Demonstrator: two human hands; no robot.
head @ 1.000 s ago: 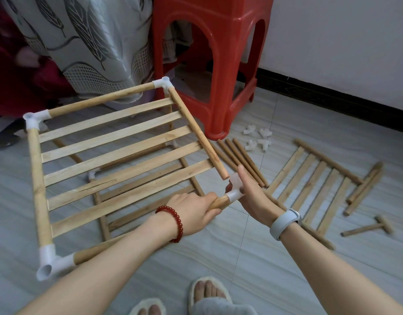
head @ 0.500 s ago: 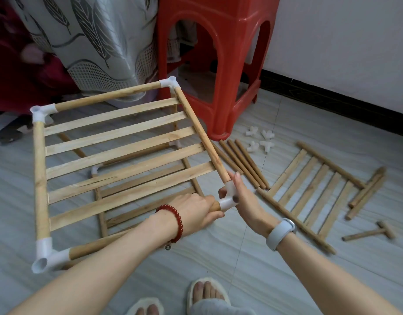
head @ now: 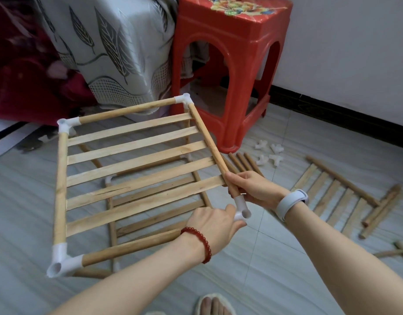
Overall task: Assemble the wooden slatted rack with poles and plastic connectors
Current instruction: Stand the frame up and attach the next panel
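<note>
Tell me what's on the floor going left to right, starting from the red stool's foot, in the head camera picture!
Red plastic stool → bundle of loose round wooden poles → four white plastic connectors → flat wooden slatted panel → pair of short wooden poles → small wooden T-shaped piece.

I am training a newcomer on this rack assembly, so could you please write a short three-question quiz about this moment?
1. True or false: all four corners of the held slatted frame carry white connectors.
2. Which pole does the right hand grip: A) the frame's right side pole, B) a loose pole on the floor?
3. What lies beside the red stool, near the loose poles?

Key: 1 true; 2 A; 3 spare white connectors.
</note>
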